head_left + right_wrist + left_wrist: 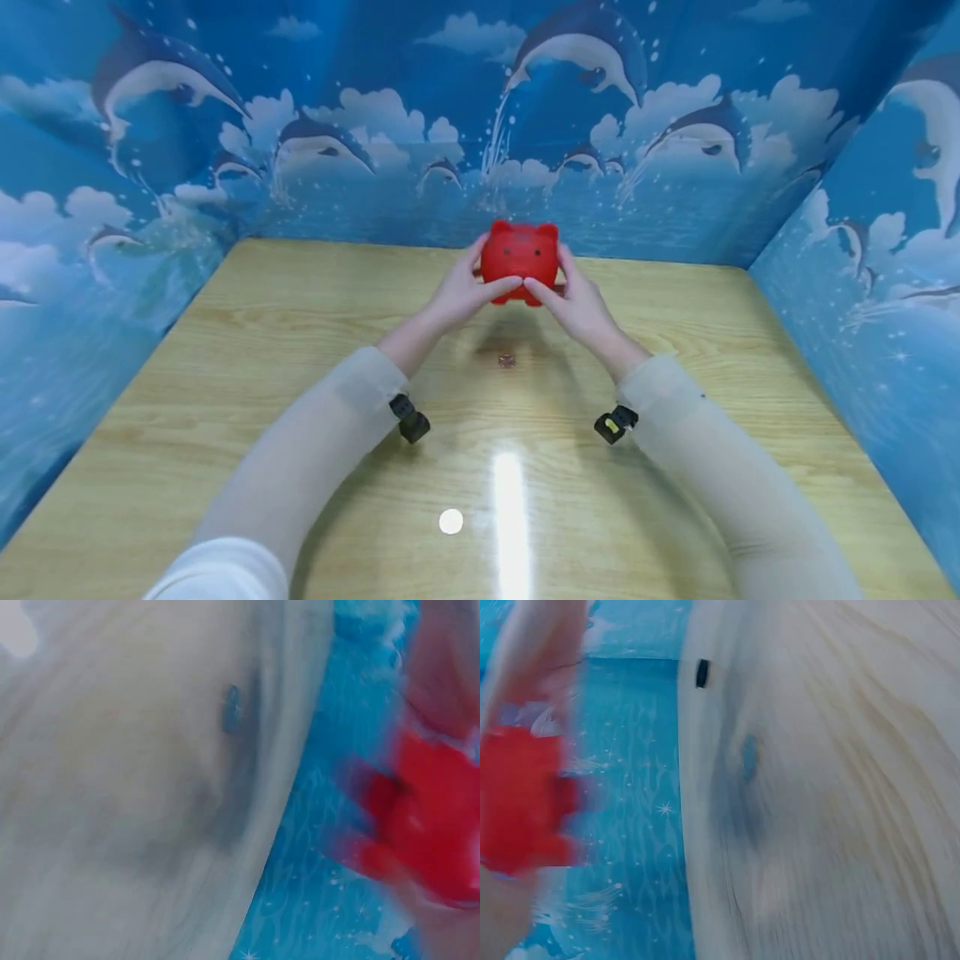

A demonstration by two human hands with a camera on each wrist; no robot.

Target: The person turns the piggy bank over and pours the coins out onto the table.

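Both hands hold up a red piggy bank (519, 258) near the far end of the table, its face with two dark eyes toward the head camera. On its left side the left hand (463, 292) grips it, thumb across the lower front. The right hand (581, 304) grips the other side, and the two thumb tips nearly meet below the snout. Blurred, the piggy bank (521, 802) fills the left edge of the left wrist view. In the right wrist view its red body (439, 817) and stubby feet show at the right edge, also blurred.
A tiny reddish, shiny thing (507, 361) lies on the wooden table (300, 292) below the hands. Nearer the front is a white round spot (451, 522), beside a long glare streak. Dolphin-printed blue cloth (390, 192) walls the back and both sides.
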